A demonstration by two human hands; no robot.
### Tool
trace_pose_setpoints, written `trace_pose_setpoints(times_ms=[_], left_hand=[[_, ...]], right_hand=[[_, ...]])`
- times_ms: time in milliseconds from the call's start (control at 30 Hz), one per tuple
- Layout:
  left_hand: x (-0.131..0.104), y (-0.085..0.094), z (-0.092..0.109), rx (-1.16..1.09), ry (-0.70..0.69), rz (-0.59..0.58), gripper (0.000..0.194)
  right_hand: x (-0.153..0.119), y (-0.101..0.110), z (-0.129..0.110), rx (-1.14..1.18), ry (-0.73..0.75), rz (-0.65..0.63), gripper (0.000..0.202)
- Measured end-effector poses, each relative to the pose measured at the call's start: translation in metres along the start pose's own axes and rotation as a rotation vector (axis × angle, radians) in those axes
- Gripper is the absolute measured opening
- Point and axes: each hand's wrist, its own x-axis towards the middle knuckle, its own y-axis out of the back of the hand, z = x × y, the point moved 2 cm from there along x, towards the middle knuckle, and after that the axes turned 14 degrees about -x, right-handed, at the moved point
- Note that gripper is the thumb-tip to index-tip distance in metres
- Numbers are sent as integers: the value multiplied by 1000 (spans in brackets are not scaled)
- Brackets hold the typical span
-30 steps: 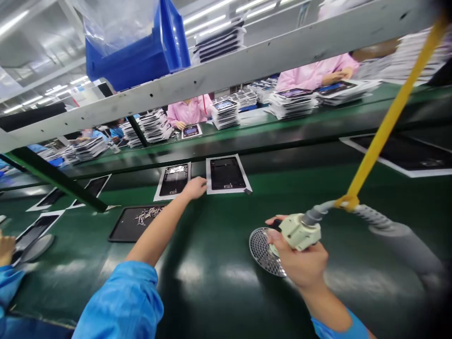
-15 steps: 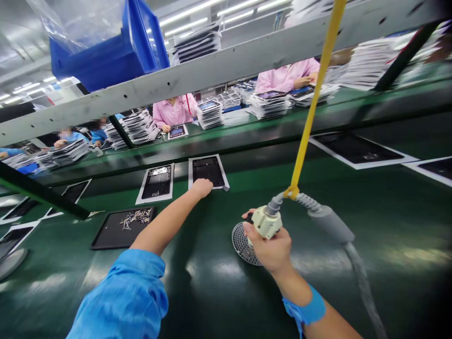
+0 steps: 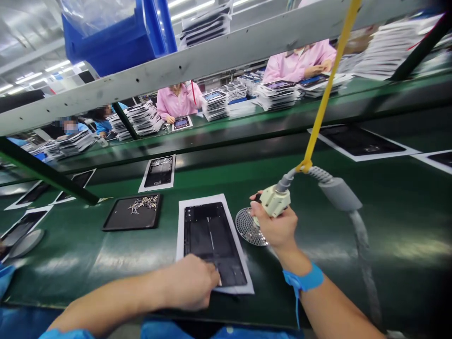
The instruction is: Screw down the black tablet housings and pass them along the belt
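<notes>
My left hand point(image 3: 192, 282) is closed at the near edge of a black tablet housing point(image 3: 215, 240), its fingertips partly hidden. The housing lies on a white sheet point(image 3: 181, 226) in front of me, with a thin light line down its middle. My right hand point(image 3: 280, 228) is wrapped round a cream electric screwdriver point(image 3: 275, 200), which hangs from a yellow strap point(image 3: 326, 94). The tool's lower end is hidden by the hand. Just beyond that hand, a round perforated metal plate point(image 3: 249, 230) rests on the bench beside the housing's right edge.
A black tray point(image 3: 120, 216) with small metal parts point(image 3: 143, 203) stands left of the housing. Another housing point(image 3: 158, 172) lies farther back. A grey cable point(image 3: 363, 249) trails at the right. A rail point(image 3: 212, 49) crosses overhead, with a blue bin point(image 3: 116, 44). Co-workers in pink point(image 3: 178, 101) sit opposite.
My left hand has come back toward me, and the tablet housing with its white sheet has moved from the far side to the near edge. My right hand still grips the electric screwdriver.
</notes>
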Motion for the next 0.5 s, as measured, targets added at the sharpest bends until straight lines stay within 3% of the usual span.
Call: trace_pose_setpoints(times_ms=[133,233,367,433,500], left_hand=[[-4,-48,24,8,-66,31,14],[-6,-59,23,-43,-53,32,18],[-29,-39,-4,-241,3,87,25],[-47,-22,-37,-287,180,218,21],[-68,-5,-82,-241,445,398,19]], right_hand=[[0,-3,2,15,-33,17,30],[-1,-4,1,23,-52,31,31],[-1,-4,0,31,-69,37,33],[-1,-4,-1,29,-72,31,32],[-1,-4,-2,34,-67,27,33]])
